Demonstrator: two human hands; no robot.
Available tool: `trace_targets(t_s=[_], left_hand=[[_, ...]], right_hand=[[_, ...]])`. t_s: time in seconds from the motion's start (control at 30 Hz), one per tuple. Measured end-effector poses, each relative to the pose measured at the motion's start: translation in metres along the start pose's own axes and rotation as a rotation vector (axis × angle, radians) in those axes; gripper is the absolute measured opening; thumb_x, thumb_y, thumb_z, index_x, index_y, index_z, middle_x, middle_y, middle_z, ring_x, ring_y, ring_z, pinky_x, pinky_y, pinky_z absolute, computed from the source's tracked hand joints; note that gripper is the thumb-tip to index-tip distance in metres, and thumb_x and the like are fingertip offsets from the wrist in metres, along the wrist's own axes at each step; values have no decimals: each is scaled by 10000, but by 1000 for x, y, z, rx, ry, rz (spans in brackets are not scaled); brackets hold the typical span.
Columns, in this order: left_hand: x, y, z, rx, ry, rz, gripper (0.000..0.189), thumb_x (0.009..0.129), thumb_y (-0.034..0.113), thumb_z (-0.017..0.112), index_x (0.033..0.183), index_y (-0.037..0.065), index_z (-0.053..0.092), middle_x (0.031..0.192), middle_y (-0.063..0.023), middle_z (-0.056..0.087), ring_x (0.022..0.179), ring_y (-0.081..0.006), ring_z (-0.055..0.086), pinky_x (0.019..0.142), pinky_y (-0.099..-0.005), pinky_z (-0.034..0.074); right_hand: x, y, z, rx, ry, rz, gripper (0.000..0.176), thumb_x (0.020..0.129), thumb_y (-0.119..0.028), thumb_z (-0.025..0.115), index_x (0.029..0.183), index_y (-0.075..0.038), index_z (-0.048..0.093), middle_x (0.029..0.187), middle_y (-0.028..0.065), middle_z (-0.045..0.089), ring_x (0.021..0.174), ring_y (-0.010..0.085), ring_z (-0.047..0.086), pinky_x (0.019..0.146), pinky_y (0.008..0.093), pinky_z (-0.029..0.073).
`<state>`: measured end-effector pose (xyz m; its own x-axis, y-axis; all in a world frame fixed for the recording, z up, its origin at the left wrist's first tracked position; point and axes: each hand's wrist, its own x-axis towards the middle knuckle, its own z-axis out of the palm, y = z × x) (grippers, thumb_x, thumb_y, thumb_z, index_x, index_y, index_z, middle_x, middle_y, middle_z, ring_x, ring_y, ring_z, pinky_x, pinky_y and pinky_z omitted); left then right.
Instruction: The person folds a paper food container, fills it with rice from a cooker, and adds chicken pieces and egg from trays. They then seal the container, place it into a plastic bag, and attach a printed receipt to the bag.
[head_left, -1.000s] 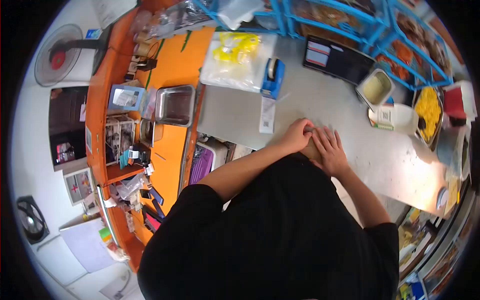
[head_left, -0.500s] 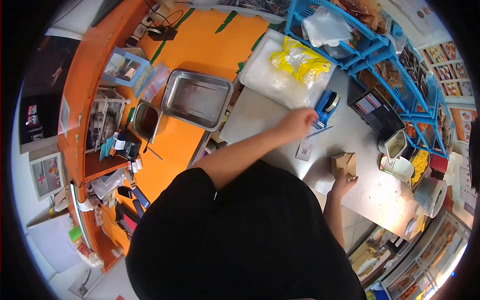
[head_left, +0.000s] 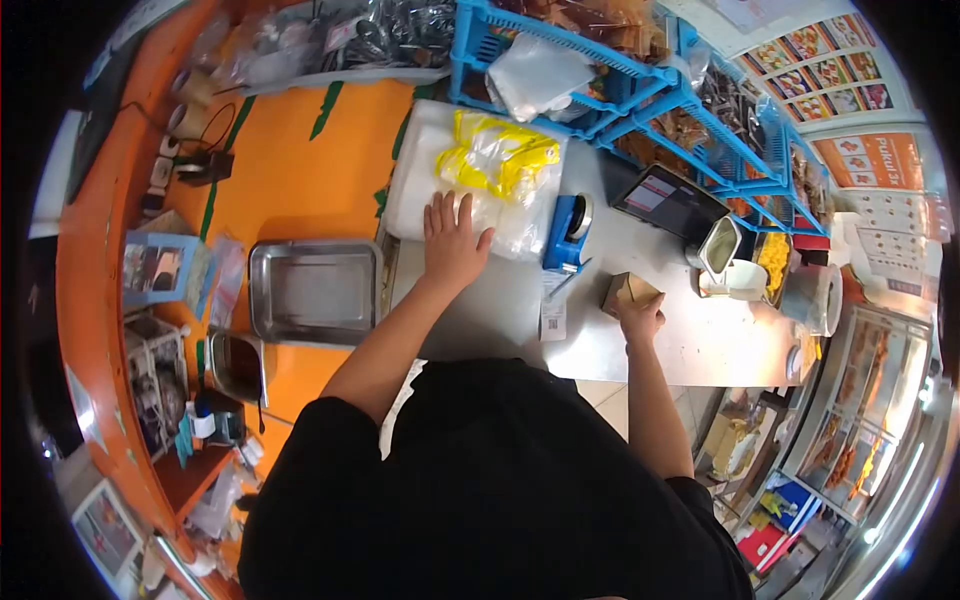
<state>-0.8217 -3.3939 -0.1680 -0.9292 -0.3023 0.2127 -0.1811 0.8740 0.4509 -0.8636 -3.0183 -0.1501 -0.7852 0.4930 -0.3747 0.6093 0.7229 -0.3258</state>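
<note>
My left hand (head_left: 456, 250) is open, its fingers spread at the near edge of a stack of clear plastic bags (head_left: 412, 195). A crumpled yellow plastic bag (head_left: 520, 165) lies on top of that stack, just beyond my fingertips. With my right hand (head_left: 641, 320) I grip a small brown cardboard takeaway box (head_left: 620, 288) on the metal counter; its flaps look folded over, and my fingers hide part of it. Between my hands are a blue tape dispenser (head_left: 563, 235) and a printed paper slip (head_left: 553, 318).
A steel tray (head_left: 258, 290) sits on the orange surface at left. Blue plastic baskets (head_left: 620, 125) line the back. A dark-screened tablet (head_left: 670, 203), a metal container (head_left: 718, 247) and a white container (head_left: 735, 280) stand toward the right. A glass display case (head_left: 850, 400) is further right.
My left hand has moved left from the tape dispenser to the plastic bags, and its fingers have spread. My right hand still grips the box. The whole view has turned.
</note>
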Motion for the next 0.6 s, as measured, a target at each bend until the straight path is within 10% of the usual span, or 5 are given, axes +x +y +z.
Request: trace_targets(t_s=[0.2, 0.6], left_hand=[[2, -7, -3, 18, -62, 53, 640, 947, 383, 655, 1420, -23, 511, 1489, -288, 421, 1463, -491, 313, 1233, -604, 202], [5, -14, -2, -16, -49, 136, 599, 915, 368, 701, 1361, -13, 579, 1486, -271, 445, 1451, -507, 334, 1202, -632, 258]], right_hand=[[25, 25, 9, 21, -18, -109, 1318, 659, -254, 920, 1644, -14, 79, 1366, 276, 593, 1218, 347, 633, 992, 394, 549], [15, 31, -4, 137, -57, -359, 1277, 596, -321, 964, 1586, 16, 233, 1363, 272, 566, 1269, 394, 563, 1086, 458, 470]])
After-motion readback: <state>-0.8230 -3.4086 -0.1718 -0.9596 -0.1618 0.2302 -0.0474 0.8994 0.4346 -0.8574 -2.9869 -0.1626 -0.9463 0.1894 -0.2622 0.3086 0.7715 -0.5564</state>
